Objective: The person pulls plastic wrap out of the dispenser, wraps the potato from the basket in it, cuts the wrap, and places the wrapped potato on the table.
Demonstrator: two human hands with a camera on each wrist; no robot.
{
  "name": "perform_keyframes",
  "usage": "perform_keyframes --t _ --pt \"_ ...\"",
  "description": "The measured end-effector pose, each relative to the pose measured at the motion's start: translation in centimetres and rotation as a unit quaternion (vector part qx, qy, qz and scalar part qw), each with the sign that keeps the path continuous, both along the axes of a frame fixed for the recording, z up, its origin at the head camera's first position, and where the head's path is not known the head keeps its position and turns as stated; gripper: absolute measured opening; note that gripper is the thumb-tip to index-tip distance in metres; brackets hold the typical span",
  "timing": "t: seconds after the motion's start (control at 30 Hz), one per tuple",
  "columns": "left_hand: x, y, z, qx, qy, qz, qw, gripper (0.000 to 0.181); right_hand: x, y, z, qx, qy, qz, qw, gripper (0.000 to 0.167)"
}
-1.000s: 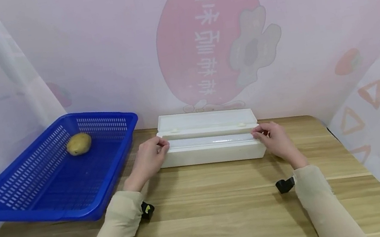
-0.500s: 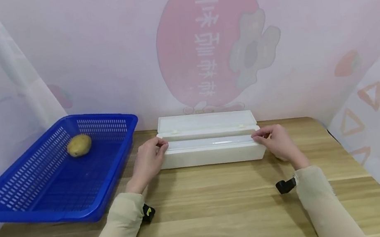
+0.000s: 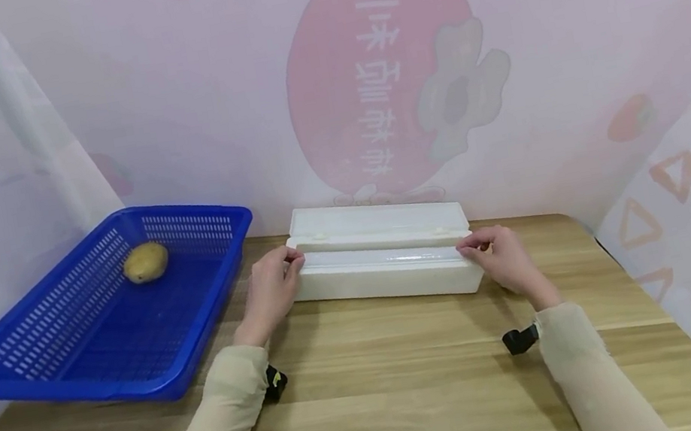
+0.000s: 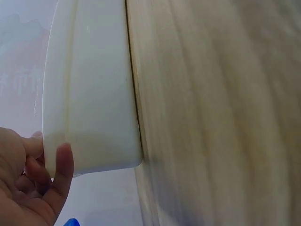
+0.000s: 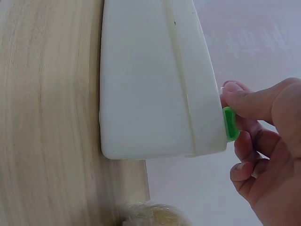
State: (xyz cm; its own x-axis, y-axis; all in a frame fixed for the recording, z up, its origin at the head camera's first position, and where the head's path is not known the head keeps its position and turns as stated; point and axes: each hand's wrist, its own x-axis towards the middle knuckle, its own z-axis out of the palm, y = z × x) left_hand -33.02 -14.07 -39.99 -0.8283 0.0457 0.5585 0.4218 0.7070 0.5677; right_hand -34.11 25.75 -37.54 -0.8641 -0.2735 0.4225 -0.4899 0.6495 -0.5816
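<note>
A long white cling film dispenser [image 3: 391, 280] lies on the table with its lid [image 3: 380, 217] raised at the back. Glossy cling film [image 3: 417, 257] runs along its top. My left hand [image 3: 271, 285] is at the left end, thumb and forefinger pinching the film's edge; in the left wrist view another finger lies against the box front. At the right end my right hand [image 3: 499, 254] pinches the film's other corner, fingers curled. In the right wrist view a green slide cutter [image 5: 230, 124] sits on the box edge beside these fingers. The film between the fingertips is hard to see.
At left stands a blue plastic basket [image 3: 107, 392] with a potato [image 3: 146, 262] inside. A film-wrapped yellowish item [image 5: 157, 215] shows at the bottom of the right wrist view, beyond the box's right end. A printed cloth [image 3: 232, 112] hangs behind the wooden table [image 3: 404, 404].
The dispenser has turned slightly, its right end a little nearer me and its left end shifted right. Both hands stay at its ends, with only small shifts.
</note>
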Motion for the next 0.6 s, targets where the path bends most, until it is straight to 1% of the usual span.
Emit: perform_keyframes --t 0.1,0.23,0.3,0.43,0.6 --pt "-0.1 0.0 0.2 0.007 0.006 0.0 1.0 0.01 -0.1 -0.1 0.4 0.009 0.009 0.002 0.9999 0.007" --pt "-0.1 -0.1 1.0 0.008 0.014 -0.008 0.9998 0.01 -0.4 -0.2 1.4 0.02 0.026 0.01 0.9994 0.006" --pt "-0.1 -0.1 1.5 0.007 0.009 -0.014 0.9998 0.01 -0.5 0.0 1.9 0.024 0.037 0.015 0.9989 0.006" --pt "0.0 0.0 2.6 0.018 -0.017 -0.031 0.9992 0.012 -1.0 0.6 2.7 0.031 0.049 0.013 0.9982 0.005" --pt "0.0 -0.2 3.7 0.03 -0.032 -0.038 0.9983 0.013 -1.6 1.0 3.6 0.036 0.044 0.008 0.9983 0.006"
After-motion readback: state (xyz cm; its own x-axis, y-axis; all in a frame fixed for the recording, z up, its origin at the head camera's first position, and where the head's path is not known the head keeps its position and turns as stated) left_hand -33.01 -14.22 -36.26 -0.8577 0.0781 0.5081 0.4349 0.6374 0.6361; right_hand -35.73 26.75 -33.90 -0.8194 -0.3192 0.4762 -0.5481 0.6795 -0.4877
